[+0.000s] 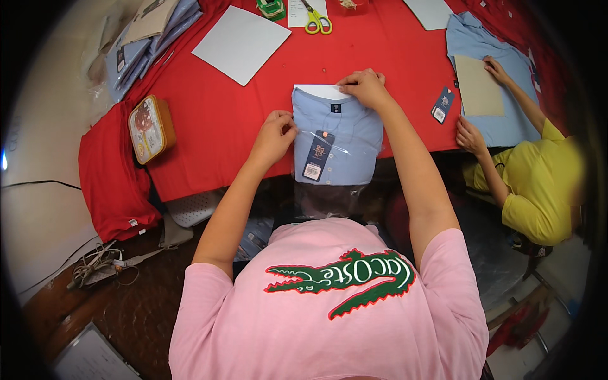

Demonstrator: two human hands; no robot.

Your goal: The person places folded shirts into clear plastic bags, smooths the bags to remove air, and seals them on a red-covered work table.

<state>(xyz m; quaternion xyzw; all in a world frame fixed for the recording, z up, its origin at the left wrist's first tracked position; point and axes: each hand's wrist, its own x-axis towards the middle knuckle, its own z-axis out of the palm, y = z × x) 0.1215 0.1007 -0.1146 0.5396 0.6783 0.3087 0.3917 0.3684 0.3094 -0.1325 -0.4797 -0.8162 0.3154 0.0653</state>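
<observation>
A folded light blue shirt lies in front of me at the table's near edge, its collar facing away. Its lower part is inside a clear plastic bag whose near end hangs past the edge. A dark blue hang tag rests on the shirt front. White card shows behind the collar. At the shirt's left side my left hand is closed, pinching the bag's edge. My right hand is closed over the top right corner, thumb on the white card; its other fingers are partly hidden.
Red cloth covers the table. A plastic tub stands left, near bagged shirts. Yellow-green scissors and a white sheet lie farther back. At right, a person in yellow handles a board on a blue shirt.
</observation>
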